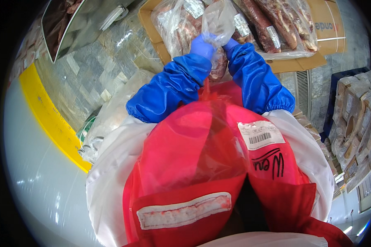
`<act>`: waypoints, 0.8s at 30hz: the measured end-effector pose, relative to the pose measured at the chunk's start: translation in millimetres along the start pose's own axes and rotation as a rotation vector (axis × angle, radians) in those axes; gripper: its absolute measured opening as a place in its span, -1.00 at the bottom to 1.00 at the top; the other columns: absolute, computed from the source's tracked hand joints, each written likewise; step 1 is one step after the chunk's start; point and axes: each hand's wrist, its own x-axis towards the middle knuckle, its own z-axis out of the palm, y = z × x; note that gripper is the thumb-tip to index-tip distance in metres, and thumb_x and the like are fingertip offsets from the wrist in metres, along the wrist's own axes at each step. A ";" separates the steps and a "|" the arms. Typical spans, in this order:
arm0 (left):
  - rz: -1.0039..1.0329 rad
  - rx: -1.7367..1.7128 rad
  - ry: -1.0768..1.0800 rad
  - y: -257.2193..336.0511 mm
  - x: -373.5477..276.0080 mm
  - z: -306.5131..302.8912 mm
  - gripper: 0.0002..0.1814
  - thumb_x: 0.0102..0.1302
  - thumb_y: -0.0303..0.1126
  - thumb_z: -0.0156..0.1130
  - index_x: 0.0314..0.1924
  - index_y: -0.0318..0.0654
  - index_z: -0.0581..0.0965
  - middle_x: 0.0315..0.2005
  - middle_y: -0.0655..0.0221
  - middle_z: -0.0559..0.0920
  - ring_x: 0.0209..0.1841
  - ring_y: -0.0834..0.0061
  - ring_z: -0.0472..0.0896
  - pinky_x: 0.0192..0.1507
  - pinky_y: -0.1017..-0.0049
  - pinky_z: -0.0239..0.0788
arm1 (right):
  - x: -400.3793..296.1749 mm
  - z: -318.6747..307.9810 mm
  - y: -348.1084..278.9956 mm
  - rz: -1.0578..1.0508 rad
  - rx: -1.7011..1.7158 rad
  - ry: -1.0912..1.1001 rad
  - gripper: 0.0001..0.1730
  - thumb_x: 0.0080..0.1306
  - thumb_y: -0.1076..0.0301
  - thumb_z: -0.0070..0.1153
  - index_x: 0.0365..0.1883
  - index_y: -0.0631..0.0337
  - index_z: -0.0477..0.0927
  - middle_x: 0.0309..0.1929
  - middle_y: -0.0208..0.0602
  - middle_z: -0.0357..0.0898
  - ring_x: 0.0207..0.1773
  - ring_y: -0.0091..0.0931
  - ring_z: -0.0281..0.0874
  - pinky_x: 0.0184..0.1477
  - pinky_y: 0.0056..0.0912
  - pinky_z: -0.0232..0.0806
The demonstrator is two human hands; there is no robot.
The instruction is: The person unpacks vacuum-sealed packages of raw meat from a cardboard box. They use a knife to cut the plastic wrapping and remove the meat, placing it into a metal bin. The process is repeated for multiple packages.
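My left hand (203, 47), in a violet-blue glove, grips the gathered part of a clear plastic bag (219, 18). On its other side my right hand (231, 46), gloved alike, pinches the same plastic; its fingertips are mostly hidden. Just below the hands, between the blue sleeves, shows the end of a wrapped piece of meat (219, 71). Both hands are over the near side of an open cardboard box (296, 64). Several long wrapped meat cuts (262, 24) with white labels (273, 37) lie in it, and more bagged meat (184, 37) is at the left.
A metal bin (83, 27) holding dark meat stands at upper left. The floor (89, 74) has stone tiles, with a yellow stripe (54, 120) at left. Film-wrapped cartons (352, 120) are stacked at right, near a floor grate (303, 92). A red apron (185, 148) covers my front.
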 end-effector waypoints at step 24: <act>0.356 0.649 -0.321 -73.5 38.2 -45.0 -0.56 0.06 -0.55 0.04 0.02 -0.24 0.49 -0.22 0.17 0.63 -0.17 0.24 0.61 -0.08 0.29 0.44 | 25.0 -8.1 3.2 0.326 -0.991 0.390 0.29 -0.19 -0.06 0.44 0.42 0.17 -0.03 0.12 0.21 0.42 0.10 -0.09 0.49 0.15 -0.17 0.35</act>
